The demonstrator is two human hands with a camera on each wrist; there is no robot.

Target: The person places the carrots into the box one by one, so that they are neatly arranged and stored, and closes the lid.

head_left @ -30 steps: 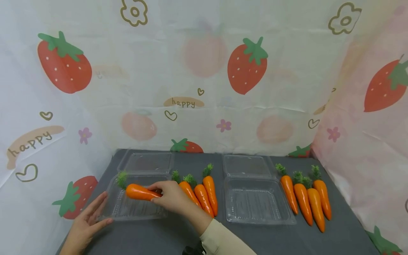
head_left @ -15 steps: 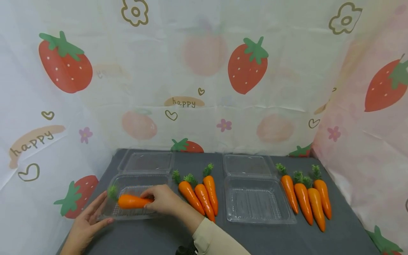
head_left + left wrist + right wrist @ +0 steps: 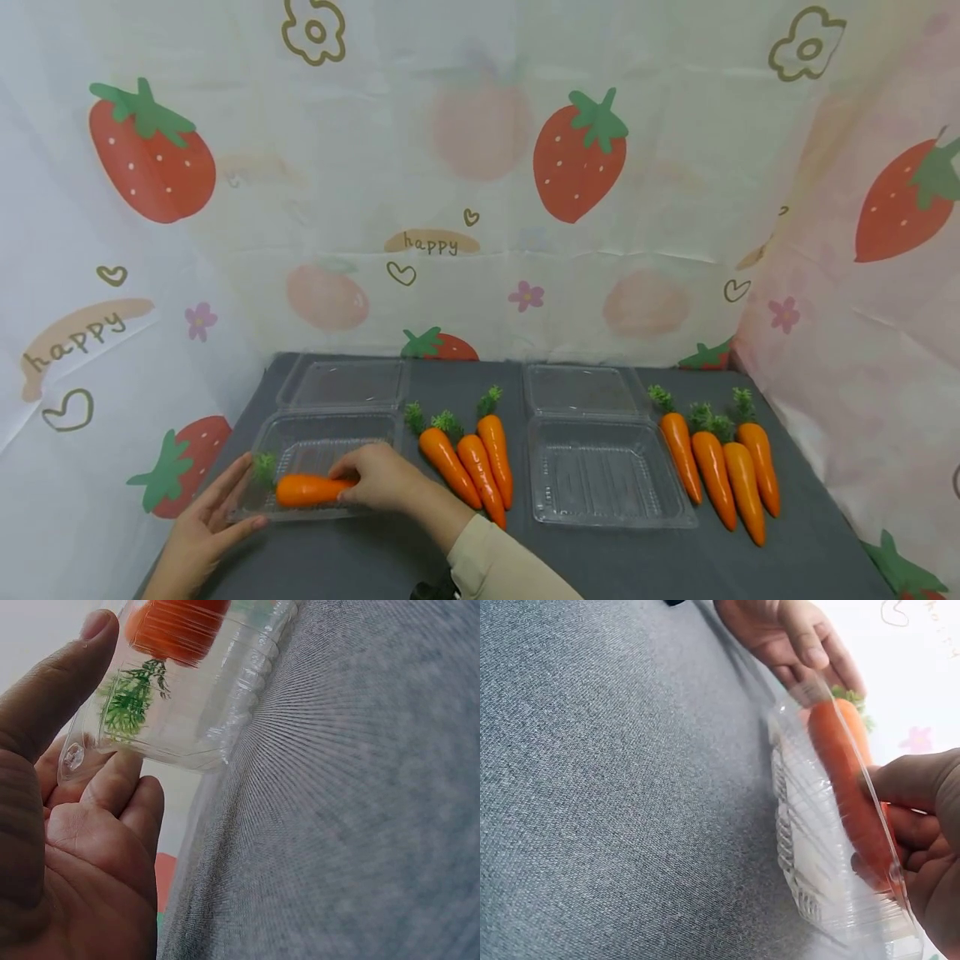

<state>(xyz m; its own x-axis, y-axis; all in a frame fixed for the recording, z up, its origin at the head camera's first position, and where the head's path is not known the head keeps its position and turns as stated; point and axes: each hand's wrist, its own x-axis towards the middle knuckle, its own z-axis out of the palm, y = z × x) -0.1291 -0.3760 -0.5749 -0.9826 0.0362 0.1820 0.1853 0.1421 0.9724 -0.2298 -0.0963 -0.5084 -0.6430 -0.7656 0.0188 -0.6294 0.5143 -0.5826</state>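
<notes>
A clear plastic clamshell box (image 3: 360,427) stands on the left, its lid (image 3: 343,383) folded back. My right hand (image 3: 386,479) pinches an orange toy carrot (image 3: 303,491) by its narrow end, low inside the front part of this box. The carrot lies sideways with its green top (image 3: 127,701) toward the left wall. Around the box's left front corner my left hand (image 3: 198,529) rests with thumb and fingers extended, on either side of the corner. In the right wrist view the transparent wall (image 3: 799,847) stands in front of the carrot.
Three carrots (image 3: 474,467) lie right of this box, near my right forearm. Farther right stands a second clear box (image 3: 607,471) with its lid (image 3: 581,390) back. Several more carrots (image 3: 720,475) lie at the right. A printed cloth (image 3: 480,167) encloses the grey table (image 3: 360,558).
My right hand has brought the carrot left and down, from above the box to low inside its front part. My left hand has stayed at the corner.
</notes>
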